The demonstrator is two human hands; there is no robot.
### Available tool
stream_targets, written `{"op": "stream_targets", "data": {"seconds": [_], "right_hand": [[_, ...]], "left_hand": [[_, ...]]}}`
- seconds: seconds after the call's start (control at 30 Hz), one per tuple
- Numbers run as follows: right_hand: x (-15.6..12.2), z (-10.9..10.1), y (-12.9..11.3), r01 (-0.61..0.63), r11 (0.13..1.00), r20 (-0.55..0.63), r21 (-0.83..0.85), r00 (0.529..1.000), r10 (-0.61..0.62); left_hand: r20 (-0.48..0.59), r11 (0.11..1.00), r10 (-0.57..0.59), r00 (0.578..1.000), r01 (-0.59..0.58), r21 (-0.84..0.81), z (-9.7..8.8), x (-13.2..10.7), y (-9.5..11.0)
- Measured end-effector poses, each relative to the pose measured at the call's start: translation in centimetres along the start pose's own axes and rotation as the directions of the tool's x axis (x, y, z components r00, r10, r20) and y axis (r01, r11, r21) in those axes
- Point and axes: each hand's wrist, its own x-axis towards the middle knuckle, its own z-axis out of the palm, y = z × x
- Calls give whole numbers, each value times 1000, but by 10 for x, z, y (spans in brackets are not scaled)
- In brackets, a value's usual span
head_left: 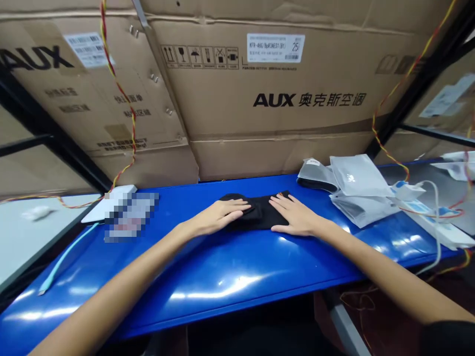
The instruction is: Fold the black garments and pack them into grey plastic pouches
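Cardboard cartons (282, 113) printed AUX stand behind a glossy blue tabletop (208, 282), with twisted red-and-yellow wire (118, 84) running across them. A piece of soft black fabric (260, 217) lies flat at the middle of the tabletop, its matte surface dull against the glare. Left hand (218, 215) and right hand (293, 216) rest open on it, palms down and fingers spread, neither clenched nor gripping. Even pressure from flat palms suits cloth like this better than pinching. Crinkly grey pouches (356, 175) are heaped to the right, near a white power strip (441, 230); a pale blue cable (63, 259) lies left, near a pixelated patch (128, 217).
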Motion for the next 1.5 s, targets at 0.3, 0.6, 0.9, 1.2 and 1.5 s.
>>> {"op": "stream_targets", "data": {"seconds": [0.3,0.6,0.9,1.2,1.5], "right_hand": [[7,7,-10,-71,997,-8,4,997,71],[33,11,-19,-35,999,-26,17,999,36],[44,10,-24,-29,991,-46,129,998,36],[57,21,-32,-9,982,-126,188,991,33],[57,20,-29,82,957,-223,279,975,-19]], "left_hand": [[58,649,-760,647,753,111,-18,-3,-17],[-30,711,-703,710,704,7,-14,21,-8],[-48,554,-802,596,770,316,-52,34,-7],[71,845,-470,880,425,323,-44,123,58],[-25,986,-142,990,144,82,22,71,17]]}}
